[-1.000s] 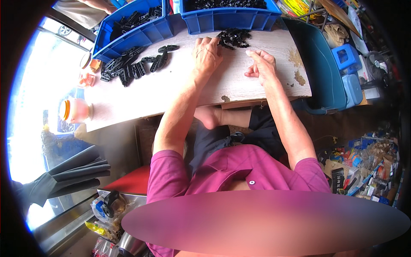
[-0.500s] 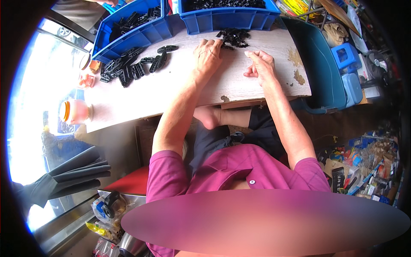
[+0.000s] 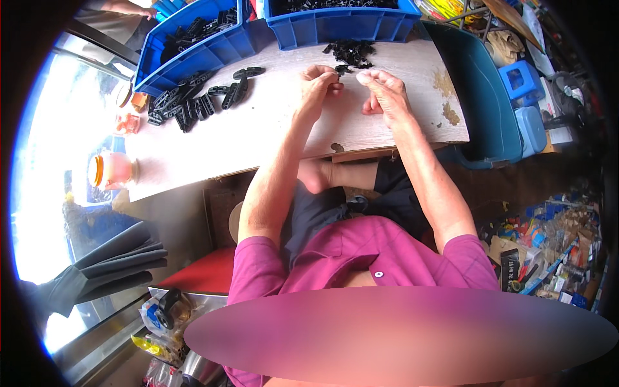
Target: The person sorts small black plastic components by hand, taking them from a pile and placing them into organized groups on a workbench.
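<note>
Small black plastic parts [image 3: 351, 51] lie in a loose heap toward the far side of the table. My left hand [image 3: 319, 84] is just in front of the heap, its thumb and fingers drawn together in a pinch. Dark bits show by its fingertips, but whether they are held or lie on the table I cannot make out. To the right, my right hand [image 3: 387, 97] hovers with curled fingers and the thumb pressed to the forefinger; what it grips, if anything, is hidden. Longer black slotted parts [image 3: 187, 106] are gathered on the table's left side.
Two blue bins, a left one [image 3: 200, 55] and a right one [image 3: 342, 32], hold black parts along the table's [image 3: 258, 122] far edge. A teal tub [image 3: 490, 122] adjoins its right end. An orange-lidded jar [image 3: 116, 169] stands at left. Another person's hand [image 3: 148, 13] shows top left.
My left hand has drawn back from the edge of the heap, its fingers now pinched and turned toward the right hand. My right hand has shifted slightly left and up.
</note>
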Demonstrator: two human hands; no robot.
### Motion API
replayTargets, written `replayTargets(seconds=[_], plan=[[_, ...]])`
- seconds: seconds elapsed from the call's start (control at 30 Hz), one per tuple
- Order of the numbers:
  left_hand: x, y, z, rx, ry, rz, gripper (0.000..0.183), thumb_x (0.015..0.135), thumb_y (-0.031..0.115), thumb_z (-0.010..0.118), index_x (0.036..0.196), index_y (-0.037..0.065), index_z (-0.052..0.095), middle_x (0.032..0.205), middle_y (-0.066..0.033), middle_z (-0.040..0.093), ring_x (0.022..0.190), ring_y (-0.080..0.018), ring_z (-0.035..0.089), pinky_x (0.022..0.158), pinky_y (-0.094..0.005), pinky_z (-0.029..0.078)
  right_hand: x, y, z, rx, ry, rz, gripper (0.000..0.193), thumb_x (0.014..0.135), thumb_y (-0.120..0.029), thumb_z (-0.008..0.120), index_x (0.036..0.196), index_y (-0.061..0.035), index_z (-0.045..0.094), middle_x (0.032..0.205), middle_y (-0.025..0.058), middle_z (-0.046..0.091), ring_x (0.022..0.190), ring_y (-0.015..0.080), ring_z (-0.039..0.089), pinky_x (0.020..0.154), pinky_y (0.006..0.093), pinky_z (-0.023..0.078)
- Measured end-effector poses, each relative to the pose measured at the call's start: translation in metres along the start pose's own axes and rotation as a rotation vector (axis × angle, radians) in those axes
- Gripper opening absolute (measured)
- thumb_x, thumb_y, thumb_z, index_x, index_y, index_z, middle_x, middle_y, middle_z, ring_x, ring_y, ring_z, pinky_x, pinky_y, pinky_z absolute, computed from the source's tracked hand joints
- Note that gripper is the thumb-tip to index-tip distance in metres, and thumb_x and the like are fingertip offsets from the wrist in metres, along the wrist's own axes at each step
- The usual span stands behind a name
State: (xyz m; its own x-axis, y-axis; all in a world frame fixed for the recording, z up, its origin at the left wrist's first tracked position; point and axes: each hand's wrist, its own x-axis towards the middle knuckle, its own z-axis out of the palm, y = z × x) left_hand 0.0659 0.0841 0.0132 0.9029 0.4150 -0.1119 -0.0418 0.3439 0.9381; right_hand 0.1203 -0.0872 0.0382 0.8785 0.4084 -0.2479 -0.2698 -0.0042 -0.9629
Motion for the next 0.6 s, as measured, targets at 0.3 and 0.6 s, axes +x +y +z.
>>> replayTargets(seconds=[0.3, 0.6], plan=[[-0.014, -0.001, 0.010, -0.302, -0.112, -0.197, 0.009, 0.086, 0.005, 0.063, 0.092, 0.000, 0.059, 0.079, -0.0092, 0.062, 0.068, -0.0192, 0.065, 0.062, -0.0305, 0.057, 0.002, 0.002, 0.001, -0.020, -0.068, -0.041, 0.034, 0.081, -0.034, 0.075, 0.103, -0.0099, 0.068, 0.047, -0.0017, 0.047, 0.041, 0.0100, 0.051, 0.043, 0.0268, 0.049], [-0.024, -0.007, 0.019, -0.284, -0.026, -0.065, 0.007, 0.086, 0.003, 0.062, 0.089, 0.000, 0.057, 0.078, -0.0075, 0.061, 0.066, -0.0155, 0.063, 0.063, -0.0271, 0.057, 0.003, 0.006, 0.000, -0.049, -0.133, -0.109, 0.032, 0.081, -0.029, 0.075, 0.102, -0.0060, 0.068, 0.050, -0.0003, 0.050, 0.042, 0.0100, 0.050, 0.045, 0.0252, 0.046]])
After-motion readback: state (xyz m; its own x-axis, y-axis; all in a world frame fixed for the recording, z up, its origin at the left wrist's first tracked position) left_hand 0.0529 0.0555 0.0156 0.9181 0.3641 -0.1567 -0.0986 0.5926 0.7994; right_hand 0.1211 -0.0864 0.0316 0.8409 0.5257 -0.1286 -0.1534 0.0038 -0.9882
